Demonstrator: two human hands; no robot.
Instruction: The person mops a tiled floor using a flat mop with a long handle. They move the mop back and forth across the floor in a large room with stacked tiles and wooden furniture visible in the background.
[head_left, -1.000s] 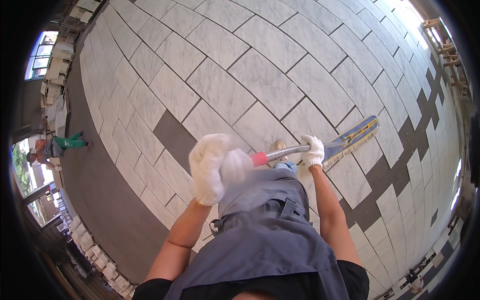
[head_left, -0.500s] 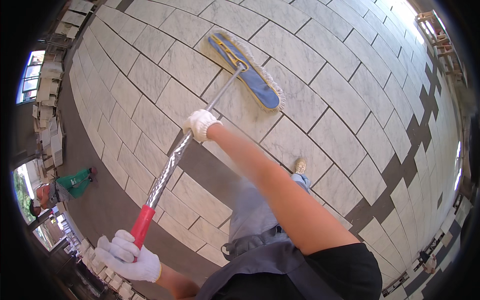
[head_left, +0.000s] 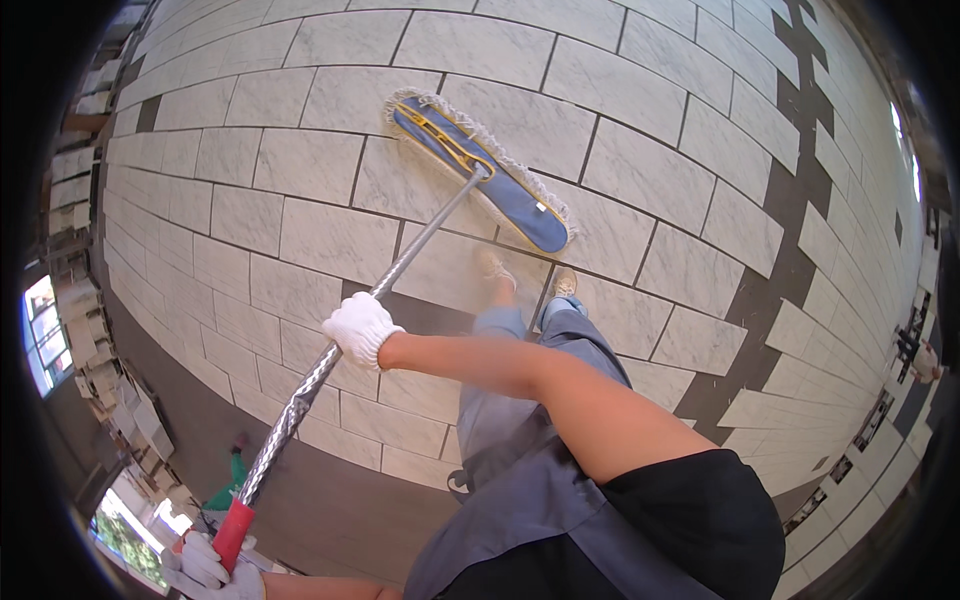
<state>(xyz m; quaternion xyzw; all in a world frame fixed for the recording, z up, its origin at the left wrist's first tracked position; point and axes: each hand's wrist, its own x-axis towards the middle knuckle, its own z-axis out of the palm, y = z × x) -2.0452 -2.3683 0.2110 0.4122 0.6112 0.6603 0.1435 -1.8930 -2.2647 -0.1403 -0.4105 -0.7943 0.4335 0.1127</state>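
Note:
A flat dust mop point(head_left: 515, 205), with a blue back, yellow frame and white fringe, rests on the pale tiles ahead of me. Its silver pole point(head_left: 425, 235) slants down toward the lower left and ends in a red grip point(head_left: 233, 535). My right hand point(head_left: 362, 328), in a white knit glove, is closed around the middle of the pole. At the lower left, my left hand point(head_left: 215, 572), gloved the same way, wraps the red grip; the picture's dark rim partly cuts it off.
Marble-look tiles point(head_left: 320, 245) lie in rows with dark gaps, and a wider dark strip point(head_left: 740, 320) runs along the right. Stacked tiles point(head_left: 85, 345) line the left side. A person in green point(head_left: 225, 490) is partly visible at lower left. My shoes point(head_left: 565, 283) stand just behind the mop head.
The view has turned and both of my feet now show. My hands and the pole sit lower and further left in the picture; the mop head appears slightly lower. Both grips are kept.

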